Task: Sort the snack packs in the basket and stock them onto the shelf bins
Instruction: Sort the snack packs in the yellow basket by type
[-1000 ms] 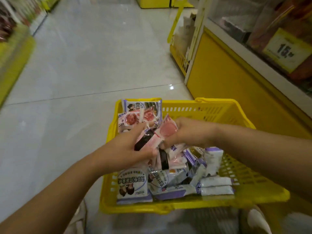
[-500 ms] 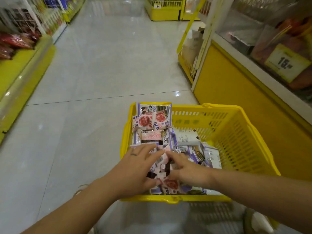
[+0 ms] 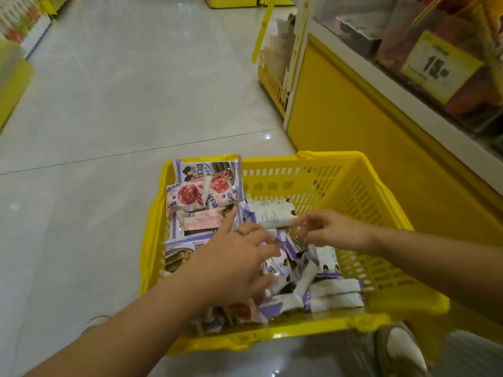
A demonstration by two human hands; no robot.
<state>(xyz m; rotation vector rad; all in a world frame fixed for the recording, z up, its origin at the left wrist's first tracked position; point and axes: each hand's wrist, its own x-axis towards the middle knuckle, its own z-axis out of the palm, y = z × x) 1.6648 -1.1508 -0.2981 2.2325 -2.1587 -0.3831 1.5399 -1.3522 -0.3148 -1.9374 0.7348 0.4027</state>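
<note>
Two emptied hands return to snack packs (image 3: 334, 292) inside the basket (image 3: 362, 186), sorting unfinished: left hand (image 3: 234, 257) splayed, right hand (image 3: 334, 235) curled, grasp unclear.

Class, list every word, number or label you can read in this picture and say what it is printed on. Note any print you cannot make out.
"15": large black number on the yellow price tag at upper right; the small print around it is blurred.
On the pink packs: characters too blurred to read.
On the purple pack: characters too blurred to read.
On the white pack: fine print too small to read.
</note>
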